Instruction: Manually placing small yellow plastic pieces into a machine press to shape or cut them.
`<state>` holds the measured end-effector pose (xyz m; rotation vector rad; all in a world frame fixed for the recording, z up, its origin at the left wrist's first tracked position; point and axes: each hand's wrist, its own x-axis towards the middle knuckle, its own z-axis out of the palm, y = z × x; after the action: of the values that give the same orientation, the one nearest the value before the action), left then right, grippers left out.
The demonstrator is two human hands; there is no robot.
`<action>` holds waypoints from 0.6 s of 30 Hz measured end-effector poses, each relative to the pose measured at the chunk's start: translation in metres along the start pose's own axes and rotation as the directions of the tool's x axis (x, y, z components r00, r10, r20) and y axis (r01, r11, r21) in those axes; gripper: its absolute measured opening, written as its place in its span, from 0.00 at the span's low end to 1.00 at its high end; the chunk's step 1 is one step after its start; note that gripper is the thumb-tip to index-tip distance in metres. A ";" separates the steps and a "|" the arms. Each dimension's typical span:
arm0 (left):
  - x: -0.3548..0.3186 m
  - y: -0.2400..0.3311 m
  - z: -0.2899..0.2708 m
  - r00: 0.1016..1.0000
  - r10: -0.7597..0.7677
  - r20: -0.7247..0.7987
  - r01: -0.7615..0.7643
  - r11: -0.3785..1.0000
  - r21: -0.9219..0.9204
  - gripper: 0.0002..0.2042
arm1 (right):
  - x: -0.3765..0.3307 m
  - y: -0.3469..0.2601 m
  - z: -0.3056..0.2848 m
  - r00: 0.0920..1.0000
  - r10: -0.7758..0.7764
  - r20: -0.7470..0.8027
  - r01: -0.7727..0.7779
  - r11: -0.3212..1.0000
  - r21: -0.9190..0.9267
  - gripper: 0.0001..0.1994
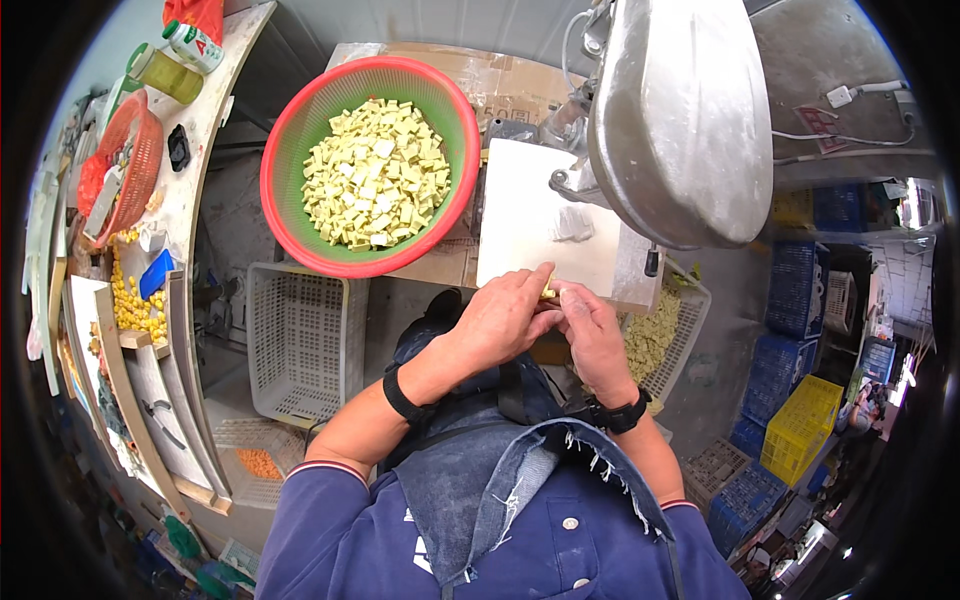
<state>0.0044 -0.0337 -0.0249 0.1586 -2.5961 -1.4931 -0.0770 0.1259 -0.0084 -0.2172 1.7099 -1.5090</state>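
Note:
My left hand (503, 318) and my right hand (596, 340) meet at the near edge of a pale board (525, 215). Their fingertips pinch a small yellow-green block (549, 289) between them, mostly hidden by the fingers. Behind the board rises a machine with a large, rounded grey metal housing (680, 120). A clear, whitish piece (573, 222) lies on the board below it. To the left, a green basin with a red rim (272, 165) holds a heap of small yellow-green blocks (375, 175).
A white crate (305, 345) stands below the basin; another crate (690, 335) beside my right hand holds more pale green pieces (650, 335). At left, a cluttered bench (215, 120) carries a red basket (140, 180) and bottles. Blue and yellow crates (800, 430) are stacked at right.

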 end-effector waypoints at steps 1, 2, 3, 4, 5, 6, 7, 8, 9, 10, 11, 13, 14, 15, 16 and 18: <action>0.000 -0.002 0.002 1.000 0.007 -0.006 -0.007 1.000 0.007 0.26 | 0.000 -0.002 0.001 0.999 -0.021 0.031 0.021 1.000 -0.003 0.17; 0.000 -0.004 0.004 1.000 0.007 -0.005 -0.007 1.000 0.007 0.26 | -0.001 -0.006 0.003 0.999 -0.021 0.030 0.021 1.000 -0.003 0.17; 0.000 -0.006 0.006 1.000 0.017 -0.021 -0.016 0.999 0.032 0.26 | -0.003 -0.010 0.006 0.999 -0.024 0.033 0.025 0.999 -0.036 0.17; 0.000 -0.008 0.007 0.999 0.026 -0.036 -0.024 0.998 0.057 0.26 | -0.004 -0.013 0.007 0.999 -0.026 0.037 0.029 0.997 -0.069 0.17; -0.001 -0.010 0.008 0.999 0.027 -0.036 -0.025 0.998 0.058 0.26 | -0.004 -0.013 0.007 0.999 -0.027 0.037 0.029 0.997 -0.069 0.17; -0.001 -0.011 0.009 0.999 0.025 -0.038 -0.024 0.999 0.046 0.25 | -0.004 -0.014 0.006 0.997 -0.027 0.068 0.035 0.994 -0.105 0.17; -0.001 -0.011 0.009 0.999 0.025 -0.040 -0.024 0.999 0.034 0.24 | -0.005 -0.014 0.005 0.995 -0.027 0.097 0.041 0.989 -0.142 0.17; -0.001 -0.010 0.008 0.999 0.027 -0.040 -0.025 0.999 0.033 0.24 | -0.005 -0.013 0.004 0.995 -0.028 0.096 0.042 0.989 -0.143 0.17; 0.000 -0.008 0.005 1.000 -0.015 -0.001 0.015 1.000 0.014 0.22 | -0.006 -0.010 0.002 0.996 -0.035 0.084 0.046 0.991 -0.129 0.17; -0.001 -0.007 0.003 0.998 -0.056 0.038 0.056 0.998 -0.003 0.20 | -0.007 -0.007 0.001 0.996 -0.041 0.073 0.050 0.992 -0.115 0.16; -0.002 -0.008 0.002 0.998 -0.056 0.037 0.056 0.998 -0.003 0.20 | -0.009 -0.006 -0.001 0.996 -0.041 0.074 0.050 0.992 -0.115 0.16; -0.004 -0.011 0.001 0.999 -0.038 -0.022 0.037 0.999 -0.023 0.15 | -0.012 -0.004 -0.006 0.999 -0.026 0.021 0.027 0.995 -0.099 0.16; -0.004 -0.013 0.000 0.999 -0.038 -0.023 0.037 0.999 -0.023 0.15 | -0.013 -0.002 -0.008 0.999 -0.025 0.021 0.027 0.995 -0.100 0.16; -0.005 -0.015 -0.002 0.998 -0.044 -0.049 0.043 0.998 -0.034 0.13 | -0.014 0.001 -0.011 1.000 -0.018 -0.006 0.018 0.996 -0.083 0.15; -0.005 -0.018 -0.004 0.996 -0.052 -0.076 0.049 0.998 -0.045 0.12 | -0.014 0.003 -0.013 0.999 -0.011 -0.033 0.008 0.998 -0.065 0.15; -0.006 -0.024 -0.006 0.995 -0.060 -0.081 0.058 0.998 -0.036 0.12 | -0.014 0.006 -0.016 0.999 -0.020 -0.030 0.018 0.998 -0.056 0.15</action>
<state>0.0120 -0.0502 -0.0432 0.2891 -2.5219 -1.5148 -0.0763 0.1482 -0.0082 -0.2413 1.7804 -1.4870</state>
